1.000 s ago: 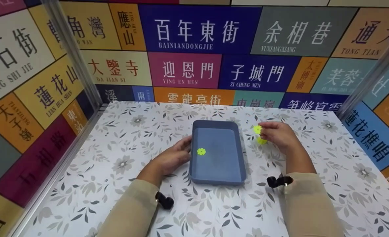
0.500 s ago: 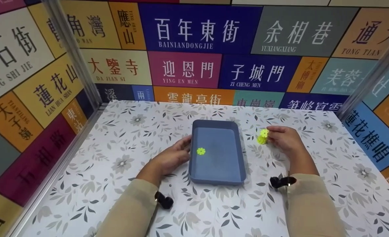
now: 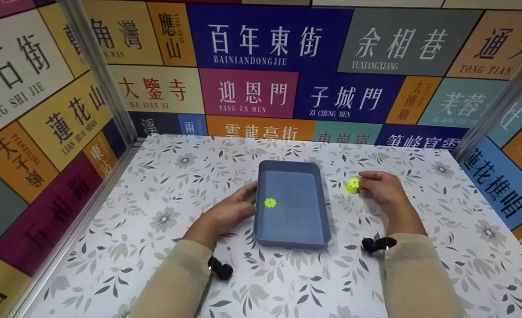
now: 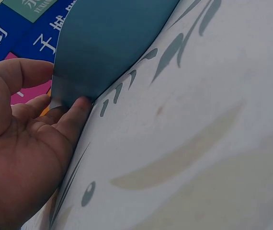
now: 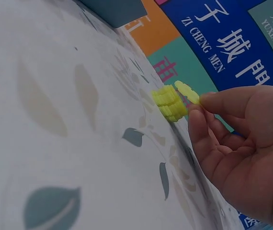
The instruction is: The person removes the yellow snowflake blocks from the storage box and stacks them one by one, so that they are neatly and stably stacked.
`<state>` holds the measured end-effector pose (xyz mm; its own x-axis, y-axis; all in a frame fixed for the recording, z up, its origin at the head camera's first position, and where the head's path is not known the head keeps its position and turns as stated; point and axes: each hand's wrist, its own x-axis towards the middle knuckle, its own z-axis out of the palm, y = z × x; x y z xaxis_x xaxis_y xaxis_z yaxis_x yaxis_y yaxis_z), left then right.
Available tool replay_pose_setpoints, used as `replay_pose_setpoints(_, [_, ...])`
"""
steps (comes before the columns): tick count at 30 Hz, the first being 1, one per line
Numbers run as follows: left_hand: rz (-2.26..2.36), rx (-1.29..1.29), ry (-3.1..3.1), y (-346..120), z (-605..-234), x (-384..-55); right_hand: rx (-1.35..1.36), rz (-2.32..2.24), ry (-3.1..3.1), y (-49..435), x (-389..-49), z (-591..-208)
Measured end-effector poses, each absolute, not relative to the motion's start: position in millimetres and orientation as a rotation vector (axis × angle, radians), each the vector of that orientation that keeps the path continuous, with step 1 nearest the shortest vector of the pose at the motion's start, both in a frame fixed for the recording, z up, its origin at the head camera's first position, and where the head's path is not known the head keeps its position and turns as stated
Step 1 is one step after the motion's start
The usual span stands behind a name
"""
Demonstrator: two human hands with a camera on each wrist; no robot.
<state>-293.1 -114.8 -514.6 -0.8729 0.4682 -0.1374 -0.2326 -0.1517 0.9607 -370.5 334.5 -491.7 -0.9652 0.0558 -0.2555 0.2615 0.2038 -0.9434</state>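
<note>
My right hand (image 3: 379, 187) pinches one yellow-green plastic snowflake disc (image 5: 187, 92) between thumb and fingertips. In the right wrist view it is held tilted just above a short stack of similar snowflake discs (image 5: 169, 103), which stands on the table right of the tray. My left hand (image 3: 232, 212) rests against the outside of the left wall of a blue-grey rectangular tray (image 3: 261, 229). Its fingertips touch that wall low down in the left wrist view. Inside the tray, near its left side, lies a single snowflake disc (image 3: 270, 202).
The table (image 3: 163, 256) has a white cover printed with grey leaves and flowers. Panels with large Chinese lettering (image 3: 247, 92) rise behind it and at both sides. A small black device (image 3: 221, 268) sits at each sleeve cuff.
My right hand has moved slightly right and down, bringing its snowflake disc from beside the stack to close over it. The left hand and tray stay in place.
</note>
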Motion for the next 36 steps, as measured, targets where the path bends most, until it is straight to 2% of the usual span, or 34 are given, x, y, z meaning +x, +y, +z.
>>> replay_pose_setpoints(25, [2.058,0.244,1.687,-115.4,-513.6,-293.4,0.399,-1.716,2.410,328.3,-368.5,-479.9])
replay_pose_setpoints(36, [2.063,0.273,1.685,-115.2,-513.7,-292.6,0.038,-1.726,2.393,291.9,-355.7,-448.1])
